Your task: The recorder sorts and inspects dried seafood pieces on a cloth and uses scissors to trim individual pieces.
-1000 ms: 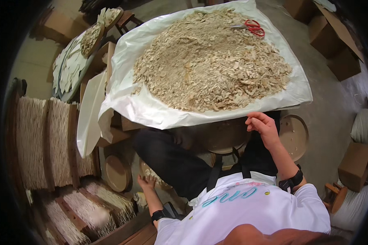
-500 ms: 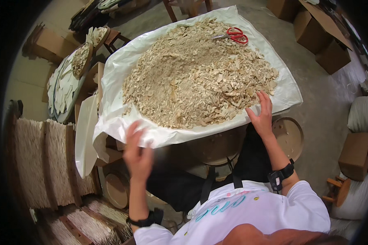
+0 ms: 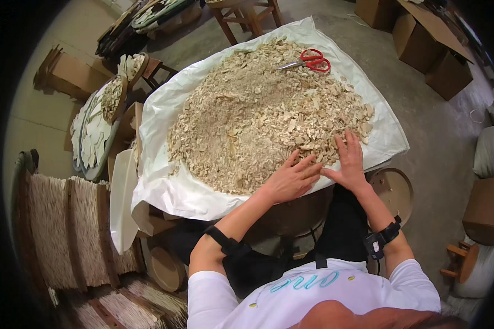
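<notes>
A broad heap of pale dried flakes (image 3: 247,120), finer toward its far middle and coarser at the right, lies on a white plastic sheet (image 3: 380,131). My left hand (image 3: 292,180) rests palm down on the near edge of the heap, its fingers apart and pointing right. Close beside it, my right hand (image 3: 348,163) lies on the heap's near right edge with fingers stretched away from me. The hands' tips almost meet, and neither hand grips anything. Red-handled scissors (image 3: 314,60) lie on the far right part of the heap, beyond both hands.
Round trays with white pieces (image 3: 90,131) stand at the left, above stacked pale sheets (image 3: 49,225). Cardboard boxes (image 3: 422,49) sit at the far right. A wooden stool (image 3: 250,19) is beyond the sheet, a round basin (image 3: 391,192) below its right edge.
My left hand has moved right from the sheet's near left edge onto the heap, beside my right hand. My right hand has come down slightly onto the flakes.
</notes>
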A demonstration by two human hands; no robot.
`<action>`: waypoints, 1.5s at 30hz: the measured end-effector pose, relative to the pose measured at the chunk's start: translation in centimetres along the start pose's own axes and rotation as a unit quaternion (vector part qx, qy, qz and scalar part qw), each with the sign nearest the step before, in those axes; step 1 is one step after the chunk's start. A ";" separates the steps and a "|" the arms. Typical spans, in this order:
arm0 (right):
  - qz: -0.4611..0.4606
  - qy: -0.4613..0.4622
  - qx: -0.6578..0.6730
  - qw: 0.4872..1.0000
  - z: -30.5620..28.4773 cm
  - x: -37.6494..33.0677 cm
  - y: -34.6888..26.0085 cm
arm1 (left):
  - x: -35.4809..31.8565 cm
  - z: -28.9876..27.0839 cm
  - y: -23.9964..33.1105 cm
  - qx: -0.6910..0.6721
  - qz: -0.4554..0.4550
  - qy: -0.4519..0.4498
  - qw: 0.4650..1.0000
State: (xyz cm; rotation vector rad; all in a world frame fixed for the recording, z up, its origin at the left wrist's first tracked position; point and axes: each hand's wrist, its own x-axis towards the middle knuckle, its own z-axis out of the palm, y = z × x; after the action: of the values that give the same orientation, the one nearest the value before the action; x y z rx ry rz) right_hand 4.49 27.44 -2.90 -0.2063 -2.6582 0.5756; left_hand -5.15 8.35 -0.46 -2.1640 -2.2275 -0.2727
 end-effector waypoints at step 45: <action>-0.086 0.060 -0.019 0.994 1.1 9.1 -0.2 | -8.4 -4.2 -7.9 0.093 -0.193 0.033 0.976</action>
State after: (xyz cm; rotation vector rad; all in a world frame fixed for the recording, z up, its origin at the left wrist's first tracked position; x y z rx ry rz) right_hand -4.21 28.90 -0.45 -0.0209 -2.5392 0.4430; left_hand -13.09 -0.68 1.65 -1.5986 -2.5056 -0.1309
